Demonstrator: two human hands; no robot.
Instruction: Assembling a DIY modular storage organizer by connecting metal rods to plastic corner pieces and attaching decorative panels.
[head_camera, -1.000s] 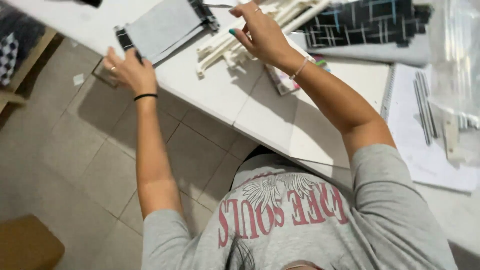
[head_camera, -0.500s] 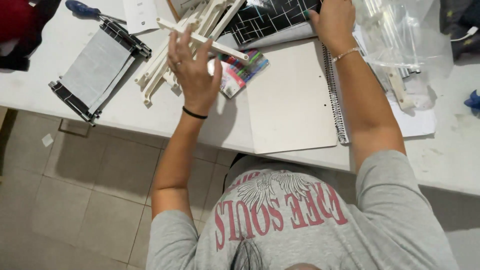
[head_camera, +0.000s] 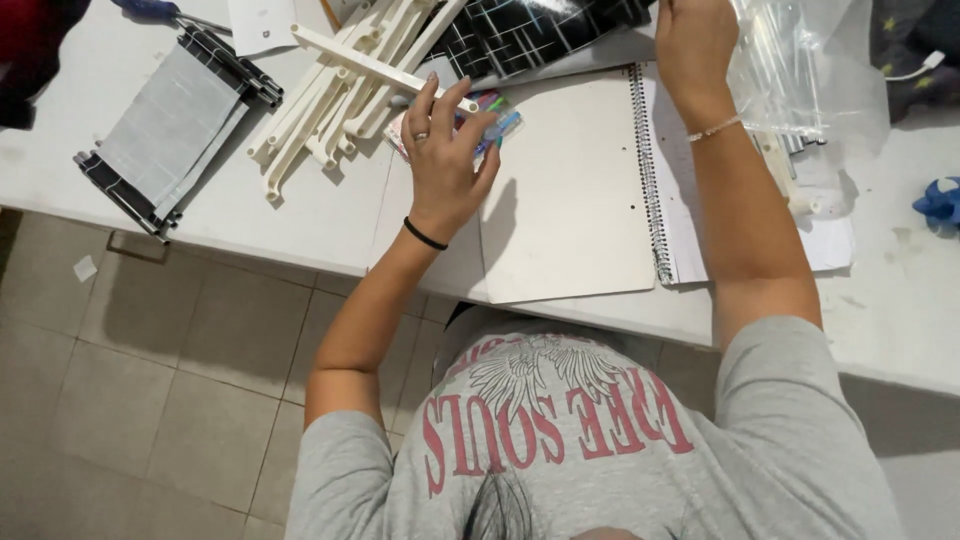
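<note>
My left hand (head_camera: 443, 160), with a black band on the wrist and a ring, hovers with its fingers spread over a pack of coloured pens (head_camera: 497, 118). Its fingertips reach the end of a bundle of white plastic slats (head_camera: 335, 85). My right hand (head_camera: 692, 42), with a thin bracelet, lies at the top edge between a black sheet with a white grid (head_camera: 530, 35) and a clear plastic bag (head_camera: 805, 70). Its fingers are cut off by the frame. A spiral notebook (head_camera: 570, 190) lies open between my arms.
On the white table (head_camera: 300, 215) at the far left sits a grey panel with black end bars (head_camera: 168, 128). A blue-handled tool (head_camera: 150, 10) lies above it. A blue object (head_camera: 940, 200) is at the right edge. Below the table edge is a tiled floor (head_camera: 150, 400).
My left hand has moved right, from the grey panel over the white slats to the pack of pens. My right hand has moved from the slats to the black grid sheet.
</note>
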